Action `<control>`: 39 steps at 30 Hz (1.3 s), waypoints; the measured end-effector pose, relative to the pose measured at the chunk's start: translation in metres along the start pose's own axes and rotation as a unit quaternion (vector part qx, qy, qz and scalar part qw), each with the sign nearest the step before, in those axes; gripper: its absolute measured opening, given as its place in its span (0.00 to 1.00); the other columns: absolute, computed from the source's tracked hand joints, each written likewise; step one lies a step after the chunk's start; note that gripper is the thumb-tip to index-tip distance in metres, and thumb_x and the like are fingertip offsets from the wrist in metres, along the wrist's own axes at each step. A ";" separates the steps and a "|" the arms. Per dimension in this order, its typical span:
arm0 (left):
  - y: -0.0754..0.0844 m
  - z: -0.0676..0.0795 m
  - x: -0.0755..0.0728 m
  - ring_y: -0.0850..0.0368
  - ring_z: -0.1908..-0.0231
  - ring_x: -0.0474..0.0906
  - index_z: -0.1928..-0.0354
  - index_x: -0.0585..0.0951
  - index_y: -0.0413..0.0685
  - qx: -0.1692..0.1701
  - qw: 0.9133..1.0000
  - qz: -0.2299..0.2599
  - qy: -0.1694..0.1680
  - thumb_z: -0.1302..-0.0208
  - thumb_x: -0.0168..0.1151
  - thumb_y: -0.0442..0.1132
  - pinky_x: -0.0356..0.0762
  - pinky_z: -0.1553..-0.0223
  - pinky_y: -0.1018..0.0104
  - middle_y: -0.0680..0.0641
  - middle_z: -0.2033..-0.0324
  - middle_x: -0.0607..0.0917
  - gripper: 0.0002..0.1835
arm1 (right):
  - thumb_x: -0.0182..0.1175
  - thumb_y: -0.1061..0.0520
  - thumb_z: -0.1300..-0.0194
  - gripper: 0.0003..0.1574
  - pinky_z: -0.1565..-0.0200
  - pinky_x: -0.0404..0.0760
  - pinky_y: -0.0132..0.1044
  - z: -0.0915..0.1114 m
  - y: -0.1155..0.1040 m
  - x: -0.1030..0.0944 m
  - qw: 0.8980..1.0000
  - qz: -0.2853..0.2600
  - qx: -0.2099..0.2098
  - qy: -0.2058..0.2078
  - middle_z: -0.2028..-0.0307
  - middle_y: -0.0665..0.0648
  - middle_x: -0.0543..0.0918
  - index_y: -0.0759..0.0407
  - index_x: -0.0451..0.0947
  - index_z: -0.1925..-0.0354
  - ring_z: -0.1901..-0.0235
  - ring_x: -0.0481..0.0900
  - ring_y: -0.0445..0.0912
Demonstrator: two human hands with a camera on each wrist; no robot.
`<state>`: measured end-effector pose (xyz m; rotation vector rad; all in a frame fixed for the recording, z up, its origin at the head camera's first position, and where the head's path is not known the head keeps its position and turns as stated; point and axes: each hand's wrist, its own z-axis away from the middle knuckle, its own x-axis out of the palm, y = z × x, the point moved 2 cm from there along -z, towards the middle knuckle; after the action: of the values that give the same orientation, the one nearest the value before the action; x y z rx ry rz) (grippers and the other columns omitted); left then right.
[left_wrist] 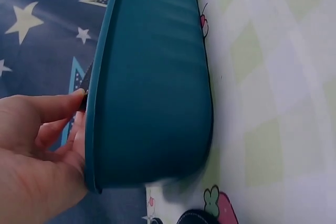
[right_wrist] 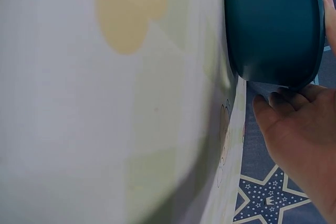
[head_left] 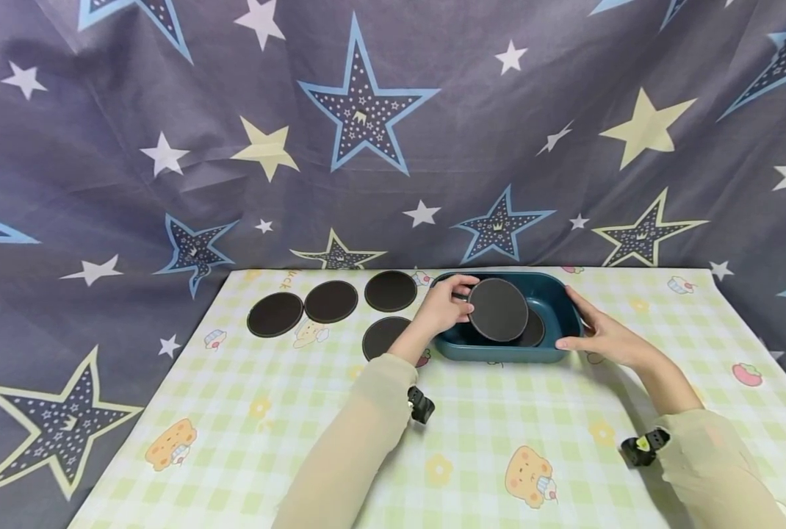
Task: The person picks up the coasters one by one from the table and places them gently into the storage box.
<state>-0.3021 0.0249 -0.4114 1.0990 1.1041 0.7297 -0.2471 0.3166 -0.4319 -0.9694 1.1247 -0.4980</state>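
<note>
My left hand (head_left: 441, 307) pinches a round black coaster (head_left: 499, 310) with a pale stitched edge, tilted up over the left part of a teal rectangular basin (head_left: 502, 354). Beneath it, another black coaster (head_left: 535, 330) shows partly, lying inside the basin. My right hand (head_left: 607, 338) holds the basin's right end, its thumb on the front rim and its fingers along the end wall. From the left wrist, the basin wall (left_wrist: 152, 87) hides most of the pinched coaster. The right wrist view has the right hand (right_wrist: 307, 124) at the basin's corner.
Several more black coasters lie left of the basin: one at far left (head_left: 275, 314), another (head_left: 330, 301) beside it, and two nearer the basin, the front one (head_left: 383, 336) partly behind the left wrist. A checked cloth (head_left: 472, 426) covers the table; a star-patterned curtain (head_left: 393, 198) hangs behind.
</note>
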 end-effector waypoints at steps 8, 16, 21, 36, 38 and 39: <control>0.000 -0.006 0.016 0.58 0.71 0.84 0.40 0.80 0.50 -0.009 0.997 -0.079 -0.006 0.37 0.63 0.24 0.86 0.70 0.73 0.42 0.50 0.83 0.24 | 0.63 0.59 0.32 0.65 0.26 0.61 0.36 0.000 0.001 0.001 1.000 -0.008 -0.003 0.001 0.21 0.65 0.29 0.56 0.25 0.21 0.23 0.31 0.68; -0.004 -0.010 0.025 0.63 0.77 0.78 0.41 0.81 0.50 -0.044 0.988 -0.146 0.002 0.36 0.63 0.24 0.83 0.73 0.75 0.44 0.54 0.84 0.23 | 0.64 0.58 0.33 0.65 0.45 0.61 0.09 -0.002 0.002 0.003 1.000 -0.012 -0.005 0.008 0.21 0.65 0.30 0.56 0.26 0.21 0.23 0.33 0.68; -0.006 -0.010 0.027 0.61 0.72 0.80 0.42 0.81 0.48 -0.056 0.982 -0.181 -0.016 0.34 0.59 0.24 0.81 0.71 0.75 0.44 0.53 0.84 0.21 | 0.65 0.58 0.33 0.66 0.49 0.58 0.06 -0.001 0.004 0.001 1.000 -0.019 -0.005 0.006 0.21 0.64 0.29 0.56 0.25 0.21 0.23 0.32 0.68; -0.007 -0.011 0.030 0.52 0.38 0.76 0.35 0.76 0.49 -0.061 0.964 -0.251 -0.062 0.29 0.60 0.36 0.74 0.34 0.60 0.49 0.42 0.84 0.21 | 0.65 0.58 0.33 0.66 0.49 0.58 0.06 0.000 0.004 0.000 1.000 -0.020 -0.008 0.006 0.21 0.65 0.29 0.56 0.25 0.21 0.23 0.31 0.68; -0.006 -0.010 0.029 0.52 0.38 0.76 0.35 0.76 0.50 -0.060 0.965 -0.248 -0.061 0.29 0.60 0.36 0.74 0.34 0.60 0.50 0.42 0.84 0.22 | 0.65 0.58 0.33 0.66 0.49 0.58 0.05 0.000 0.004 0.000 1.000 -0.021 -0.010 0.005 0.21 0.64 0.29 0.57 0.25 0.21 0.23 0.31 0.68; -0.006 -0.010 0.029 0.52 0.38 0.76 0.35 0.76 0.50 -0.058 0.966 -0.247 -0.059 0.29 0.60 0.36 0.74 0.34 0.60 0.50 0.42 0.84 0.22 | 0.65 0.58 0.33 0.66 0.49 0.58 0.05 0.000 0.003 0.000 1.000 -0.022 -0.011 0.005 0.21 0.64 0.29 0.57 0.25 0.21 0.23 0.31 0.68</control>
<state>-0.3022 0.0518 -0.4266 0.7139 1.1565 0.3239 -0.2476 0.3179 -0.4350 -1.0143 1.1225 -0.5282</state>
